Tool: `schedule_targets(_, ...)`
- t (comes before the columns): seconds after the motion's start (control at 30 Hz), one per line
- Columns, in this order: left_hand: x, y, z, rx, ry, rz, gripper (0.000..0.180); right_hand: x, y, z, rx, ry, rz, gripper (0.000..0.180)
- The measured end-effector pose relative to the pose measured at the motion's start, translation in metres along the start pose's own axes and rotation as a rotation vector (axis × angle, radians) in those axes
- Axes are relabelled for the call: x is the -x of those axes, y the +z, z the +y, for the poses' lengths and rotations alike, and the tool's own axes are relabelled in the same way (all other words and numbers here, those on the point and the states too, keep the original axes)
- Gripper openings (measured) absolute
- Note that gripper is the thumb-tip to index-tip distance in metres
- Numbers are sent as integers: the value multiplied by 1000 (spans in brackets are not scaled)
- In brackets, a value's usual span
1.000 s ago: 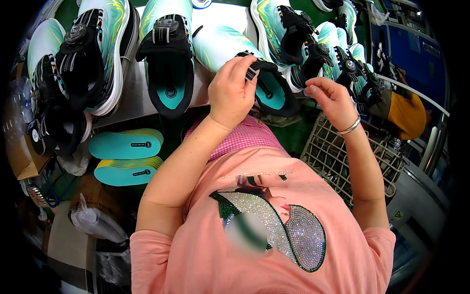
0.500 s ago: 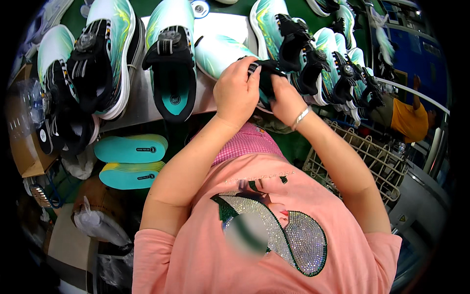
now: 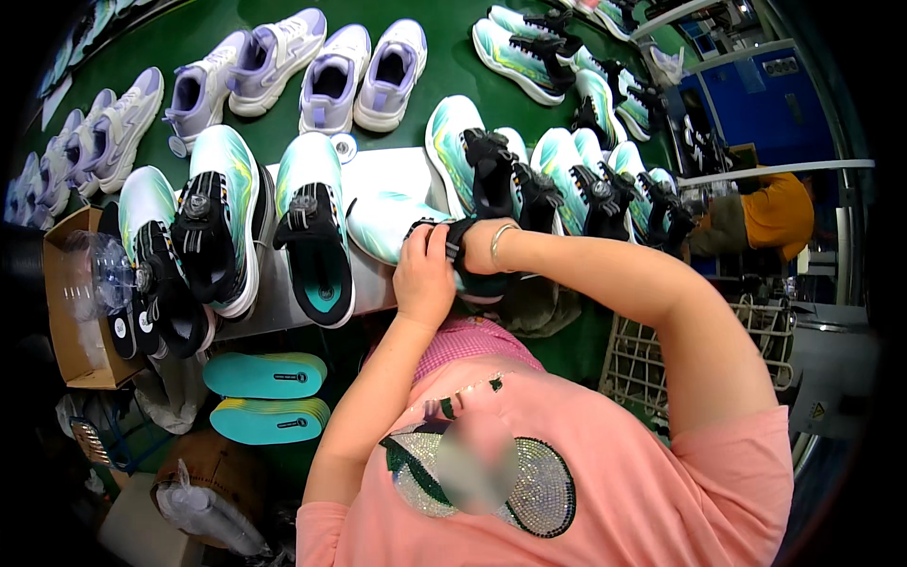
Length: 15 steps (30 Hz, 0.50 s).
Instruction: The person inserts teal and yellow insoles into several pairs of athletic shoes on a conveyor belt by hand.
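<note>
A white and teal sneaker (image 3: 382,227) with a black collar lies across the table edge in front of me, toe to the left. My left hand (image 3: 424,276) is closed on the black tongue and laces at its opening. Into that opening reaches my right hand (image 3: 484,248), a bracelet on its wrist; the collar hides its fingers. Just left stands a matching sneaker (image 3: 309,189), a teal insole (image 3: 324,291) showing inside it. Further left are more such sneakers (image 3: 225,170), some side by side. Two stacks of teal insoles (image 3: 255,375) sit below the table edge.
Lilac and white sneakers (image 3: 392,71) stand on the green surface (image 3: 416,137) at the back. More teal sneakers (image 3: 567,156) line the right side. A cardboard box (image 3: 71,321) is at the left, a wire basket (image 3: 642,359) at the right. A person in orange (image 3: 777,215) is far right.
My right hand has shifted from gripping the collar to reaching inside the sneaker, its forearm swinging more level. My left hand stays at the tongue. The view has tilted up, showing the lilac sneakers.
</note>
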<state>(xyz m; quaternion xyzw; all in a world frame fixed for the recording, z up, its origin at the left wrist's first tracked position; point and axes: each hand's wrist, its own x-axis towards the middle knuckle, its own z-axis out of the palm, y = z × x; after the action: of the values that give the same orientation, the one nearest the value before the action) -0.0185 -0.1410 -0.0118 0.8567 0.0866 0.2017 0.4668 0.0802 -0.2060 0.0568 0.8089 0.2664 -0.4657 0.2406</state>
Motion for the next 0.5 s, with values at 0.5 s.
schedule_targets(0.5, -13, 2, -3, -23, 4, -98, 36, 28, 55, 69, -1769, -475, -856, 36)
